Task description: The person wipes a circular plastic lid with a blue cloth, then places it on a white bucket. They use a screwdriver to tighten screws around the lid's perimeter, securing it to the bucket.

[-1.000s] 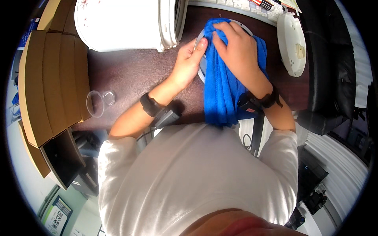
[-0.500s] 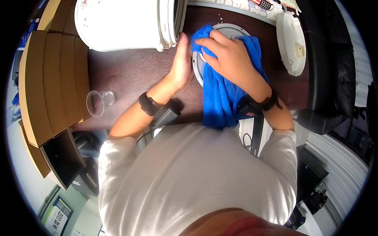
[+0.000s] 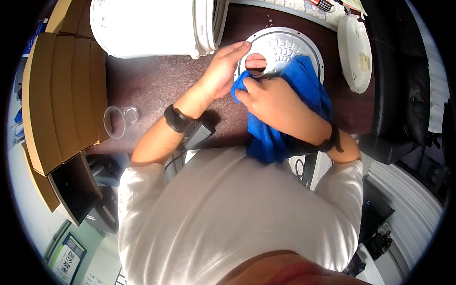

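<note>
A round silver-grey metal disc (image 3: 289, 47) has a large round hole off to one side and rows of small stamped shapes. My left hand (image 3: 219, 71) grips its left rim, thumb on top, and the fingers beneath show through the hole. In my right hand (image 3: 275, 102) a bunched corner of a blue cloth (image 3: 306, 78) is pinched against the disc's near rim, just below the hole. The rest of the cloth lies over the disc's near right part and hangs past the table edge toward my shirt.
A big white cylindrical housing (image 3: 147, 28) lies at the back left. Several small screws (image 3: 269, 21) sit behind the disc, near a white keyboard (image 3: 294, 8). To the right stands a white round cover (image 3: 351, 52). Clear plastic cups (image 3: 115, 122) and a cardboard box (image 3: 64, 99) are at left.
My right hand has drawn the cloth's bunched corner nearer to me, uncovering the hole and much of the disc. My left thumb now rests on the rim.
</note>
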Motion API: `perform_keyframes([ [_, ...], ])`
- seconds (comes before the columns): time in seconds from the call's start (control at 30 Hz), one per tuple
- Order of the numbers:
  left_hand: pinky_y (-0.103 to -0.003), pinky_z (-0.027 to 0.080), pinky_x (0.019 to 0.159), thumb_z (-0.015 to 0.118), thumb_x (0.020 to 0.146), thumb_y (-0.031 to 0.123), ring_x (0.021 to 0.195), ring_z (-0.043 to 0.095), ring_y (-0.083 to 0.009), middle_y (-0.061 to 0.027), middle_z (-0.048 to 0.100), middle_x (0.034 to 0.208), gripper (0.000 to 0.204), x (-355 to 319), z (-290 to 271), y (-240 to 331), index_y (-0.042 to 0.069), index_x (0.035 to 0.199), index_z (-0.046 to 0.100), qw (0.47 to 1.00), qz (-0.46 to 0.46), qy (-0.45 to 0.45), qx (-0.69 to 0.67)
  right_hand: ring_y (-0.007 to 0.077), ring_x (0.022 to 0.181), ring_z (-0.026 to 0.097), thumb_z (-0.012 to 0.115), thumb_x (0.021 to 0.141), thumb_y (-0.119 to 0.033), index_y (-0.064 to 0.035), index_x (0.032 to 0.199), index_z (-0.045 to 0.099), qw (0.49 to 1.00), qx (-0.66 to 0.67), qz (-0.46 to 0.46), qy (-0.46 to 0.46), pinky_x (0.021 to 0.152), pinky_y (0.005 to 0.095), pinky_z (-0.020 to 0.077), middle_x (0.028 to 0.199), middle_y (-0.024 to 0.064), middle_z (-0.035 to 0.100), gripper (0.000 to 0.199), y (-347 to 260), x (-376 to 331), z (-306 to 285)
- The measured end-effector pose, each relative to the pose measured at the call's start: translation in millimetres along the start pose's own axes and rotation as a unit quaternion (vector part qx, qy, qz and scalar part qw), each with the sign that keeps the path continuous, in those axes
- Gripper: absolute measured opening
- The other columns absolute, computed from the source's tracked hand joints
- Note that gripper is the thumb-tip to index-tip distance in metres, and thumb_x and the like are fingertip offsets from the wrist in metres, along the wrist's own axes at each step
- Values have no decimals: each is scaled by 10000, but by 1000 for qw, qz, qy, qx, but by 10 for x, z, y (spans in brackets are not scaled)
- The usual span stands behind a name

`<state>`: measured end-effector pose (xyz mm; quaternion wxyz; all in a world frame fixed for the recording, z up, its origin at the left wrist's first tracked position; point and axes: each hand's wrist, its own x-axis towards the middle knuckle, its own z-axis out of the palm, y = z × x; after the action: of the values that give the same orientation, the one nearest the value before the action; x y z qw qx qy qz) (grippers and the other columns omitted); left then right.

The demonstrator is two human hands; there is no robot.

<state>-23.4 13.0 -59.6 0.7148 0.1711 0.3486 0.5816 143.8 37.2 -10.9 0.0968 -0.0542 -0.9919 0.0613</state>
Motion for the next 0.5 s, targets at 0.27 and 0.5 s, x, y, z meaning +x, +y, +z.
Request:
perform_keyframes([
  [0.27,-347,567,871,414,1050,240,1021,668,-237,-172,651,1076,343,-4,58,-18,-53,1201,512,1000,14,18,-8,211,638,638,719,745,-155,-103,904,613,991,91,73,-68,536,335,491,795,67,528,199,66,-408,-198],
  [0.5,-366,584,868,401,1054,247,1018,673,-246,-189,646,1090,359,-5,88,0,-62,1196,515,999,25,29,13,209,669,638,713,740,-148,-105,895,613,990,55,93,-94,547,340,487,799,66,520,189,55,-697,-275],
])
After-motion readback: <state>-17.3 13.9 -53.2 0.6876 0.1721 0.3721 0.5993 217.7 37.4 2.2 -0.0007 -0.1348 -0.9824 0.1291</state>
